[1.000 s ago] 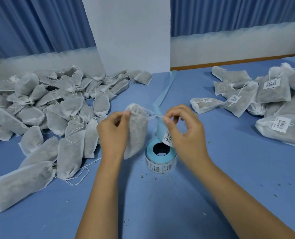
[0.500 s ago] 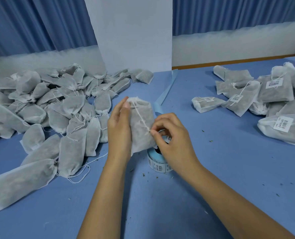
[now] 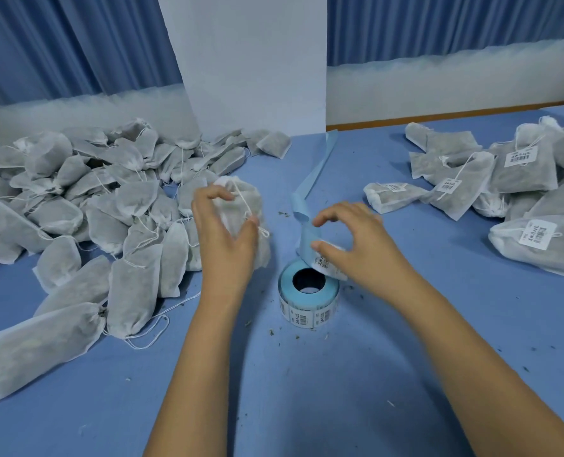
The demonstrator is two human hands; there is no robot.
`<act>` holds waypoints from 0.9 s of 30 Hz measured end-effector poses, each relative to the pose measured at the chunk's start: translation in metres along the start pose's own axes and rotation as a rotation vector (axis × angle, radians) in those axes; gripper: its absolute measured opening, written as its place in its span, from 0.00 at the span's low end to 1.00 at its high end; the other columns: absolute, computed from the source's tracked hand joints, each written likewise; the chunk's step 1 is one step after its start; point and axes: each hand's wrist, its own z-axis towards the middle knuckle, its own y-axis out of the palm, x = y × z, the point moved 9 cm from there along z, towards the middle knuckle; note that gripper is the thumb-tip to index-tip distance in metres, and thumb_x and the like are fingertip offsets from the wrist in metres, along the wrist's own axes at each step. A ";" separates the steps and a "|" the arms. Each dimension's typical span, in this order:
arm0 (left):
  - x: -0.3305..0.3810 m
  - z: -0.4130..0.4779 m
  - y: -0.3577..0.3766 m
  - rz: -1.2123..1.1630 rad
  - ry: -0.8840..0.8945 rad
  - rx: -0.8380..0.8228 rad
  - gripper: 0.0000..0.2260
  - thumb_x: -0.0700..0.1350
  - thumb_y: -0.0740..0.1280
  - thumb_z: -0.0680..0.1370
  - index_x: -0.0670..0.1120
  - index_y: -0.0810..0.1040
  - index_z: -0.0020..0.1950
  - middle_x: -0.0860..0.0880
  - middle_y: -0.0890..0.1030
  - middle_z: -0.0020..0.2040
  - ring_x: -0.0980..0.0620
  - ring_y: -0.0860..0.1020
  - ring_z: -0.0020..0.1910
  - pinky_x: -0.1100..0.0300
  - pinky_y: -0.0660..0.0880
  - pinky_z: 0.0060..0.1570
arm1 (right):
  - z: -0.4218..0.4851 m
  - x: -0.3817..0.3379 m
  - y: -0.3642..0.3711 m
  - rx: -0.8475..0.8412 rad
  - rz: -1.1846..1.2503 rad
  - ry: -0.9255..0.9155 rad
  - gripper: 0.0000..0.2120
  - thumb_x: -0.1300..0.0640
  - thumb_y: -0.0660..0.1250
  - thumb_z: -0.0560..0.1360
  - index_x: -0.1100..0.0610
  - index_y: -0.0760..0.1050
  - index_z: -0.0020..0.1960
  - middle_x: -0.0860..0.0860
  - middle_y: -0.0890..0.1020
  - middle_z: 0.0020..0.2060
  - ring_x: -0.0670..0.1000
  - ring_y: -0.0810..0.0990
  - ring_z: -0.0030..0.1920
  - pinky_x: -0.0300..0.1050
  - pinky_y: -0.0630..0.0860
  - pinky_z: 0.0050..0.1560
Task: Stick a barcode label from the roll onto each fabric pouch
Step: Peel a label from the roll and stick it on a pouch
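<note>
Fingers of left hand grip pouch upright, neck up.

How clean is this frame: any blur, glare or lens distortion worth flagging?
Head view: soft, even light, no glare, only faint shadows; wide-angle bending leans the white panel and stretches the bottom-left pouch; the left hand gripping a pouch and the right hand look slightly soft; print on the label roll is too soft to read.

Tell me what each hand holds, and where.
Left hand grips a pouch round its upper half. Right hand: thumb on the strip's end label; a pinch cannot be told.
</note>
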 end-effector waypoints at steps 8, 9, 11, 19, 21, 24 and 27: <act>0.007 -0.019 0.052 0.319 0.274 -0.368 0.12 0.29 0.59 0.75 0.38 0.80 0.49 0.48 0.69 0.63 0.51 0.70 0.63 0.74 0.63 0.57 | -0.001 0.046 -0.007 -0.234 -0.010 0.211 0.07 0.56 0.74 0.71 0.45 0.80 0.40 0.46 0.75 0.40 0.42 0.73 0.43 0.33 0.65 0.41; 0.011 -0.023 0.055 0.303 0.305 -0.377 0.12 0.31 0.58 0.74 0.40 0.80 0.48 0.50 0.67 0.64 0.52 0.68 0.66 0.70 0.63 0.61 | 0.001 0.043 -0.007 -0.187 0.050 0.195 0.06 0.57 0.75 0.70 0.46 0.81 0.40 0.46 0.75 0.37 0.40 0.72 0.38 0.33 0.65 0.42; 0.014 -0.029 0.064 0.303 0.350 -0.417 0.11 0.33 0.59 0.75 0.40 0.81 0.48 0.48 0.66 0.66 0.47 0.68 0.68 0.62 0.65 0.64 | 0.003 0.038 -0.006 -0.122 0.157 0.178 0.05 0.58 0.75 0.69 0.48 0.83 0.39 0.46 0.74 0.35 0.40 0.71 0.35 0.28 0.65 0.41; 0.016 -0.033 0.071 0.188 0.346 -0.482 0.05 0.39 0.72 0.75 0.39 0.84 0.49 0.46 0.73 0.64 0.49 0.73 0.64 0.60 0.69 0.64 | 0.002 0.027 0.000 -0.041 0.182 0.102 0.12 0.58 0.68 0.75 0.42 0.78 0.37 0.51 0.75 0.38 0.53 0.71 0.46 0.39 0.66 0.51; 0.016 -0.030 0.068 0.159 0.324 -0.463 0.04 0.40 0.73 0.75 0.41 0.85 0.48 0.47 0.75 0.63 0.54 0.74 0.63 0.65 0.69 0.62 | 0.001 0.024 0.002 -0.045 0.137 0.078 0.13 0.57 0.66 0.76 0.42 0.76 0.38 0.49 0.74 0.38 0.52 0.69 0.46 0.30 0.62 0.49; 0.010 -0.025 0.063 0.040 0.191 -0.439 0.03 0.37 0.72 0.75 0.43 0.86 0.46 0.50 0.78 0.59 0.60 0.76 0.59 0.68 0.71 0.58 | 0.002 0.018 0.002 -0.056 0.095 0.016 0.13 0.59 0.65 0.77 0.42 0.76 0.41 0.53 0.76 0.39 0.53 0.69 0.47 0.28 0.59 0.49; 0.009 -0.024 0.061 -0.025 0.137 -0.437 0.05 0.36 0.71 0.75 0.42 0.86 0.46 0.50 0.79 0.56 0.63 0.76 0.57 0.72 0.70 0.54 | 0.002 0.015 0.000 -0.051 0.065 -0.018 0.15 0.62 0.65 0.77 0.41 0.75 0.42 0.55 0.79 0.42 0.55 0.70 0.48 0.32 0.59 0.53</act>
